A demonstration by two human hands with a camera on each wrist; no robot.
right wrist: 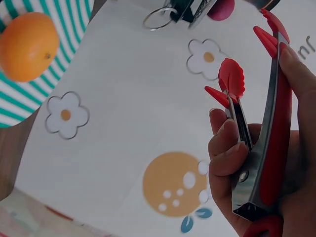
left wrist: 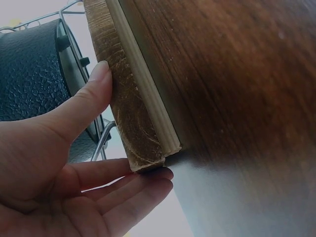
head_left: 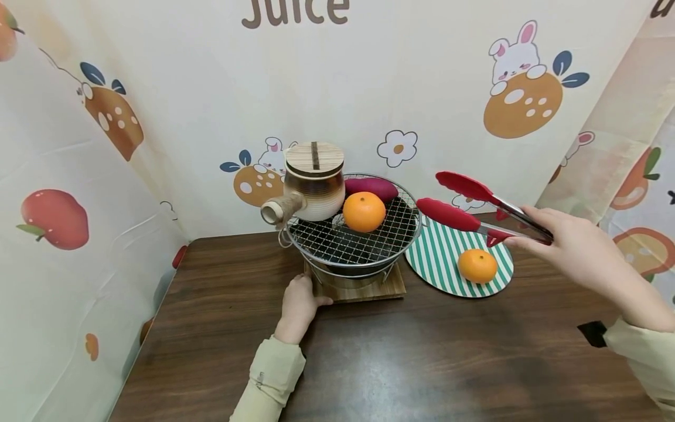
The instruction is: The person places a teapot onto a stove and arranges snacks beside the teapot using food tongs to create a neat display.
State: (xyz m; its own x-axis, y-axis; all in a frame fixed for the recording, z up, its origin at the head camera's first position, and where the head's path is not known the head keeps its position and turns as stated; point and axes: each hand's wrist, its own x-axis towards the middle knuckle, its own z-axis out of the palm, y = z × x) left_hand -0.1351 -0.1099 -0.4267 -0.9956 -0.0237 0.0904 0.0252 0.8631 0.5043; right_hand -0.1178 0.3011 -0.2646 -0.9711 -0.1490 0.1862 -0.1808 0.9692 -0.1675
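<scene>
In the head view, my right hand (head_left: 587, 249) holds a pair of tongs (head_left: 454, 215) with red tips spread apart and nothing between them. The right wrist view shows its fingers wrapped around the metal and red handles (right wrist: 277, 143). My left hand (head_left: 299, 300) grips the left corner of a wooden board (head_left: 369, 291) under a round grill, its thumb (left wrist: 94, 89) against the board's edge. On the wire grate (head_left: 364, 249) sit an orange tangerine (head_left: 364, 212), a purple sweet potato (head_left: 375, 187) and a lidded clay pot (head_left: 315, 196) with a side handle.
Right of the grill, a green-and-white striped oval mat (head_left: 435, 264) bears a second tangerine (head_left: 477, 266). The dark wooden table (head_left: 422, 357) extends toward me. A cartoon-printed cloth (head_left: 437, 70) hangs behind and along both sides.
</scene>
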